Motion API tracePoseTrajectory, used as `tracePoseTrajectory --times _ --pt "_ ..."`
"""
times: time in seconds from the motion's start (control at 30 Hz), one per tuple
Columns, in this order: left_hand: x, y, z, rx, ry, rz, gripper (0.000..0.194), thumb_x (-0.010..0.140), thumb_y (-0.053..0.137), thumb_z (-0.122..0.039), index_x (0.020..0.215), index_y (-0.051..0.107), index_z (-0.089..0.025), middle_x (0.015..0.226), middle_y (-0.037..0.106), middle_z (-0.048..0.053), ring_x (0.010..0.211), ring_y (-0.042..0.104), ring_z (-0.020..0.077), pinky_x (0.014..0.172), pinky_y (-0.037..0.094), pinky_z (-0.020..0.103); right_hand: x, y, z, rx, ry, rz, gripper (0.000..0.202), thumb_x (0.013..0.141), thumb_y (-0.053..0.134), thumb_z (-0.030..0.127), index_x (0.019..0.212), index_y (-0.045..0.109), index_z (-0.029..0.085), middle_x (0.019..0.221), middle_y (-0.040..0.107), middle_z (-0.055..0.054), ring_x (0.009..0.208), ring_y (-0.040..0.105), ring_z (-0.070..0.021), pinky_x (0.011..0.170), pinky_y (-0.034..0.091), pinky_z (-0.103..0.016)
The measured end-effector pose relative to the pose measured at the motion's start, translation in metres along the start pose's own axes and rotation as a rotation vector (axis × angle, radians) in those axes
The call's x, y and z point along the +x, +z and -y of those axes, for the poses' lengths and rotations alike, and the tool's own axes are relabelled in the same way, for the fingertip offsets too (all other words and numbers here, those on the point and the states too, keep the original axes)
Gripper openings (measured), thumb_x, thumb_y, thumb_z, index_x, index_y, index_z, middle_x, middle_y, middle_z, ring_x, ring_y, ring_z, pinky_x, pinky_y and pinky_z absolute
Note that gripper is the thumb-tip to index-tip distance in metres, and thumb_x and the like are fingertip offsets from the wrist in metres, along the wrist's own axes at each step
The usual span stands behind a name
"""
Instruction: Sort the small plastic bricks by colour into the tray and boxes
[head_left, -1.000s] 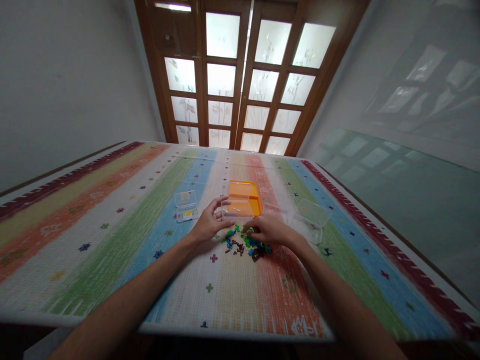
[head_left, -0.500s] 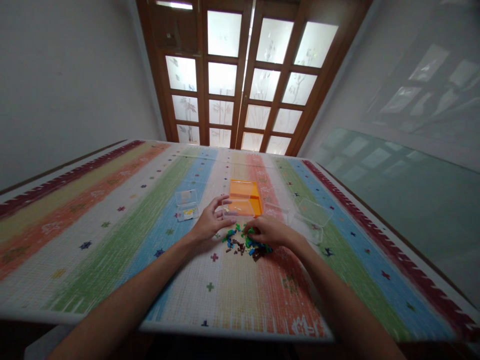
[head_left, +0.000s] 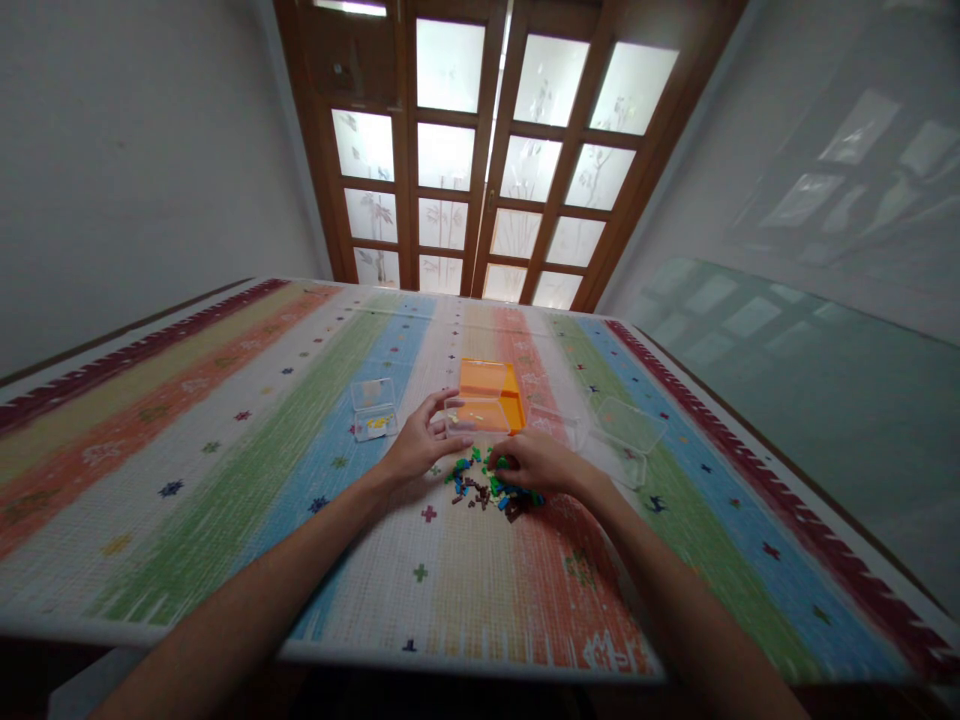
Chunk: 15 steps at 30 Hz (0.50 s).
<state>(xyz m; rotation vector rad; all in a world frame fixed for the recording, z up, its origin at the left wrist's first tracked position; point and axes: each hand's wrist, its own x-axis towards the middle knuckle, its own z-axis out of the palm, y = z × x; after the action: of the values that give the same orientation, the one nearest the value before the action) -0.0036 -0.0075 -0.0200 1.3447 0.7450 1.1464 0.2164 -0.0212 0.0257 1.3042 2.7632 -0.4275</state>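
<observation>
My left hand (head_left: 424, 438) rests at the left side of a small clear plastic box (head_left: 480, 418), its fingers curved and apart. Whether the fingertips touch the box, I cannot tell. My right hand (head_left: 538, 462) reaches down into a pile of tiny building bricks (head_left: 480, 492), which are green, blue and brown. Its thumb and index finger are pinched together among the green ones, and what lies between them is hidden. A few pale yellow bits lie inside the clear box.
Behind the clear box lies an open orange case (head_left: 513, 410). To the left stands an open clear box (head_left: 375, 425) holding yellow pieces; on the right is another open clear container (head_left: 628, 428). A striped cloth (head_left: 262, 480) covers the table, with wooden glazed doors (head_left: 480, 150) beyond.
</observation>
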Motion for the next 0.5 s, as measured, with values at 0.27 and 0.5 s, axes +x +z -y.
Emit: tracePoseTrajectory --times 0.27,0.5 --pt "0.0007 -0.0012 0.0026 0.001 0.011 -0.001 0.071 0.069 0.084 -0.02 0.132 0.05 -0.024 0.136 0.052 0.013 0.105 0.07 0.0245 0.096 0.056 0.046 0.0013 0.0026 -0.0004 -0.029 -0.016 -0.01 0.021 0.089 0.059 0.023 0.101 0.077 0.019 0.093 0.077 -0.009 0.081 0.067 -0.0184 0.068 0.04 -0.024" --pt "0.0009 -0.0002 0.0026 0.002 0.0 -0.013 0.072 0.068 0.085 -0.02 0.131 0.052 -0.025 0.136 0.053 0.012 0.105 0.07 0.0247 0.096 0.057 0.047 0.0007 0.0021 0.0018 -0.015 -0.03 -0.011 0.019 0.087 0.063 0.024 0.099 0.077 0.019 0.091 0.076 -0.008 0.078 0.066 -0.0178 0.066 0.038 -0.024"
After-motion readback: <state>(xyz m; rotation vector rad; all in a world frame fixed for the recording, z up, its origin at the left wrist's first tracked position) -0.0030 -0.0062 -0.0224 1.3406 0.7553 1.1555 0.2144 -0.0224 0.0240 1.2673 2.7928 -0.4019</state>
